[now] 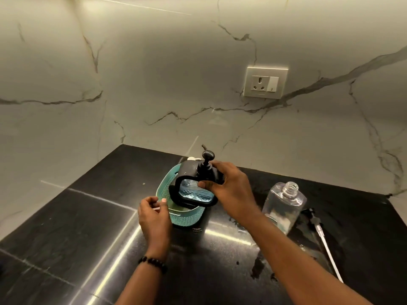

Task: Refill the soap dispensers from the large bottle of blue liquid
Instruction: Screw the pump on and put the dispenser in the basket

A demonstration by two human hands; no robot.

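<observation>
A black-framed soap dispenser with blue liquid behind its patterned clear wall tilts above a teal basket. My right hand grips the dispenser at its black top, beside the pump knob. My left hand hovers at the basket's left rim, fingers loosely curled and holding nothing. To the right stands an uncapped clear square bottle with only a little liquid at its bottom. Its pump with a long clear tube lies on the black counter. No large bottle of blue liquid is in view.
A dark container stands just behind the basket's front corner. Wet patches mark the counter near my right forearm. The marble wall behind carries a socket and switch plate.
</observation>
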